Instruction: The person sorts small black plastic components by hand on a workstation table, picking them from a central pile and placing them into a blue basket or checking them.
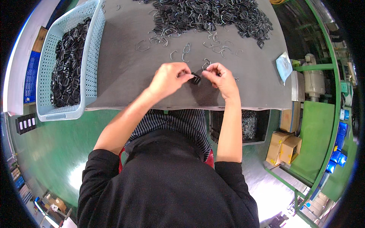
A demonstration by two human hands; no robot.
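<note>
My left hand (169, 79) pinches a small black plastic buckle (195, 79) between thumb and fingertips, just above the grey table. Close by on the right, my right hand (224, 79) has its thumb and fingers drawn together; a small dark bit shows among them, too little to name. At its fingertips is a bent metal wire ring (206, 64), and I cannot tell whether it is gripped or lies on the table. Several loose wire rings (185, 51) are scattered beyond both hands. Farther back spreads a large heap of black buckles (205, 17).
A light blue perforated basket (91, 64) full of black pieces stands at the table's left. A pale blue packet (283, 67) lies by the right edge of the table (125, 76). Below the front edge sits a dark crate (262, 131) with metal pieces. Cardboard boxes (279, 146) stand at right.
</note>
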